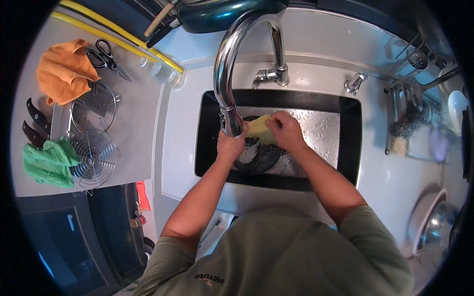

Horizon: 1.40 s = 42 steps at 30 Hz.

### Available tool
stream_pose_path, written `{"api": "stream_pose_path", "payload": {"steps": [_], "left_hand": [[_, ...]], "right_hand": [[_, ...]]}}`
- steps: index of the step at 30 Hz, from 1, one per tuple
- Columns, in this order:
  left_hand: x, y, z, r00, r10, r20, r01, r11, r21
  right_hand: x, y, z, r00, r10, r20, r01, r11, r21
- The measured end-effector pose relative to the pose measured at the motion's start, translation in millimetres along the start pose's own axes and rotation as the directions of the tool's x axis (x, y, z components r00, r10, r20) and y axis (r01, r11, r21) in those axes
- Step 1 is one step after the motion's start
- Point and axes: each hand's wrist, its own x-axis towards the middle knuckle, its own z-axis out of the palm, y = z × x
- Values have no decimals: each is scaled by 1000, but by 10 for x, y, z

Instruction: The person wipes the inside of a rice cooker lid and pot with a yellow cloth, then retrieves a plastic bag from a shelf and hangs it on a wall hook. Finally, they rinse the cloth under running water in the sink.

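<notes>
A yellow cloth (259, 128) is stretched between my two hands over the kitchen sink (278, 185). My left hand (232, 144) grips its left end, partly hidden beneath the chrome faucet's spout (226, 81). On the right, the fingers of my right hand (285, 130) pinch the cloth's upper edge. Below the cloth, a dark round pan or dish (264, 160) with a pale patch rests in the sink. The cloth and my left hand hide part of it. Water drops cover the steel sink floor (320, 137).
Left counter: orange cloth (64, 72), kitchen scissors (107, 59), wire racks (94, 157), green cloth (50, 161), knife handles (37, 114) and a clear bottle (163, 73). The faucet arches over the sink. A dish rack (414, 155) and a metal bowl (433, 222) stand at the right.
</notes>
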Motion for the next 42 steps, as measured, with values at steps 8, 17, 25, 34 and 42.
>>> {"api": "stream_pose_path", "payload": {"steps": [8,17,25,34,42], "left_hand": [[-31,245,14,983,58,175,32,881,-471],[267,-688,681,933,-56,356,13,992,123],[328,-1021,1613,829,267,491,-443,850,286],[369,-712,1308,794,-17,608,-338,819,465],[348,-863,1364,848,56,527,-251,919,305]], "right_hand": [[154,-206,-547,832,109,543,-533,426,731],[-579,399,-193,620,348,703,-785,265,561],[-790,-92,-1456,862,149,485,-388,809,441],[-1317,235,-1194,925,355,133,-334,596,730],[-1262,133,-1204,883,434,179,-411,528,743]]}}
